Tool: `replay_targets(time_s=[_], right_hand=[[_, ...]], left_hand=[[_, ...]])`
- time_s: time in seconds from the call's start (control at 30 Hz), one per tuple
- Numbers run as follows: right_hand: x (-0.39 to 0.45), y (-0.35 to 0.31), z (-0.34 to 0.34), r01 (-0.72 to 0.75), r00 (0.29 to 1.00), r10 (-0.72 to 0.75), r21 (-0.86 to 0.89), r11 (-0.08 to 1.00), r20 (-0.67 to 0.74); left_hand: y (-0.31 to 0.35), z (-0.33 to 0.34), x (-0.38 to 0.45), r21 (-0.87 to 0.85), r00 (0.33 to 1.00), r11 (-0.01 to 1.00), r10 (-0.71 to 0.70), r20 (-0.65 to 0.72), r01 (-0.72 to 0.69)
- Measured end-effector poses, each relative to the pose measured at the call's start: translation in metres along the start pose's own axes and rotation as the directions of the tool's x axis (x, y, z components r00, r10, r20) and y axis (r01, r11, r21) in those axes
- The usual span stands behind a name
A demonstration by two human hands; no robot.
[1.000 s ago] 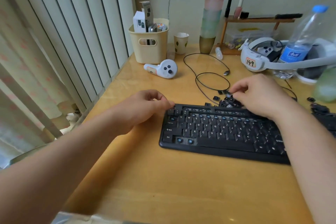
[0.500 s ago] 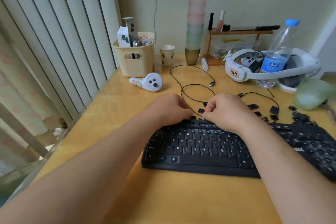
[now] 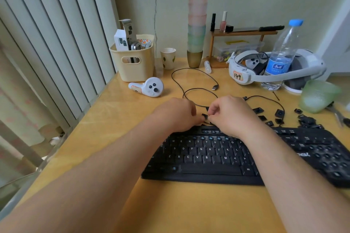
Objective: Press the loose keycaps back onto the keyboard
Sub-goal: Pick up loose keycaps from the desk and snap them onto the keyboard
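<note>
A black keyboard lies on the yellow table, with bare blue-tipped switches showing along its number row and bottom row. My left hand and my right hand meet just behind its top edge. Both pinch one small black keycap between their fingertips, a little above the keyboard's upper row. Several loose black keycaps lie scattered on the table to the right, behind the keyboard. My right forearm covers part of the keyboard's right half.
A black cable loops on the table behind my hands. Further back stand a white controller, a cream basket, a paper cup, stacked cups, a white headset and a water bottle. A green container sits at right.
My left hand has moved right from the keyboard's left corner to meet my right hand. Both now pinch one keycap together. The view has shifted, bringing the right side of the table in.
</note>
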State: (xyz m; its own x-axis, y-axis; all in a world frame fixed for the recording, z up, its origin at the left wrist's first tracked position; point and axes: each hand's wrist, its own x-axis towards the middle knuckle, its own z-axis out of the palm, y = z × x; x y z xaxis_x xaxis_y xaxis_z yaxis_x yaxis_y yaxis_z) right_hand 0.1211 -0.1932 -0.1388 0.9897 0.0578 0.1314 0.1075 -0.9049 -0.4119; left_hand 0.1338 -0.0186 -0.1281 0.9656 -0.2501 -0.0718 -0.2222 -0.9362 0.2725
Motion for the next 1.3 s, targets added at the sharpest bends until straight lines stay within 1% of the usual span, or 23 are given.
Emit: replay_targets(time_s=[0.13, 0.23, 0.27, 0.3, 0.33, 0.37, 0.4, 0.43, 0.47, 0.5, 0.53, 0.63, 0.73, 0.83, 0.93, 1.13, 1.3], right_hand=[[-0.001, 0.000, -0.002, 0.003, 1.000, -0.003, 0.007, 1.000, 0.005], [-0.002, -0.001, -0.004, 0.002, 1.000, -0.002, 0.038, 0.999, -0.017], [-0.002, -0.002, -0.005, 0.011, 1.000, -0.009, 0.053, 0.999, -0.030], [-0.002, -0.003, -0.005, 0.024, 0.999, -0.021, 0.075, 0.997, -0.048], [-0.002, -0.004, -0.005, 0.042, 0.997, -0.034, 0.109, 0.993, -0.069], [-0.003, -0.006, -0.005, 0.065, 0.995, -0.052, 0.156, 0.986, -0.086], [-0.003, -0.007, -0.005, 0.094, 0.993, -0.075, 0.212, 0.973, -0.096], [-0.004, -0.009, -0.006, 0.125, 0.990, -0.103, 0.269, 0.955, -0.095], [-0.005, -0.011, -0.007, 0.157, 0.987, -0.136, 0.321, 0.934, -0.087], [-0.006, -0.014, -0.007, 0.194, 0.981, -0.178, 0.355, 0.915, -0.078], [-0.008, -0.016, -0.007, 0.236, 0.971, -0.226, 0.369, 0.899, -0.073], [-0.012, -0.021, -0.006, 0.342, 0.937, -0.342, 0.373, 0.862, -0.069], [-0.013, -0.024, -0.004, 0.379, 0.922, -0.377, 0.386, 0.841, -0.085], [-0.014, -0.024, -0.003, 0.392, 0.919, -0.373, 0.393, 0.832, -0.128], [-0.014, -0.024, -0.004, 0.375, 0.927, -0.335, 0.413, 0.830, -0.170], [-0.014, -0.024, -0.004, 0.374, 0.927, -0.334, 0.423, 0.825, -0.169], [-0.015, -0.026, -0.005, 0.368, 0.930, -0.329, 0.438, 0.820, -0.165]], left_hand=[[0.007, -0.006, 0.001, 0.078, 1.000, 0.997, 0.007, -0.030, -0.005], [0.004, -0.012, 0.002, 0.059, 0.999, 0.998, -0.006, -0.037, 0.008], [0.001, -0.014, 0.002, 0.017, 0.999, 1.000, -0.011, -0.044, 0.012], [-0.004, -0.015, 0.002, -0.081, 0.998, 0.997, -0.023, -0.053, 0.018], [-0.010, -0.015, 0.001, -0.254, 0.998, 0.967, -0.045, -0.044, 0.032], [-0.016, -0.014, -0.001, -0.478, 0.998, 0.877, -0.064, -0.006, 0.054], [-0.021, -0.014, -0.004, -0.696, 0.997, 0.715, -0.056, 0.045, 0.072], [-0.026, -0.014, -0.007, -0.844, 0.997, 0.531, -0.023, 0.074, 0.075], [-0.030, -0.014, -0.010, -0.917, 0.997, 0.393, 0.005, 0.077, 0.069], [-0.034, -0.015, -0.013, -0.949, 0.997, 0.309, 0.019, 0.075, 0.065], [-0.036, -0.015, -0.016, -0.960, 0.997, 0.271, 0.027, 0.075, 0.065], [-0.039, -0.014, -0.026, -0.959, 0.995, 0.270, 0.018, 0.094, 0.085], [-0.038, -0.013, -0.034, -0.954, 0.996, 0.290, 0.031, 0.086, 0.074], [-0.038, -0.014, -0.037, -0.958, 0.997, 0.282, 0.034, 0.063, 0.051], [-0.038, -0.015, -0.039, -0.968, 0.998, 0.246, 0.040, 0.050, 0.038], [-0.042, -0.013, -0.043, -0.979, 0.999, 0.204, 0.044, 0.027, 0.017], [-0.045, -0.015, -0.046, -0.981, 0.999, 0.192, 0.046, 0.018, 0.009]])
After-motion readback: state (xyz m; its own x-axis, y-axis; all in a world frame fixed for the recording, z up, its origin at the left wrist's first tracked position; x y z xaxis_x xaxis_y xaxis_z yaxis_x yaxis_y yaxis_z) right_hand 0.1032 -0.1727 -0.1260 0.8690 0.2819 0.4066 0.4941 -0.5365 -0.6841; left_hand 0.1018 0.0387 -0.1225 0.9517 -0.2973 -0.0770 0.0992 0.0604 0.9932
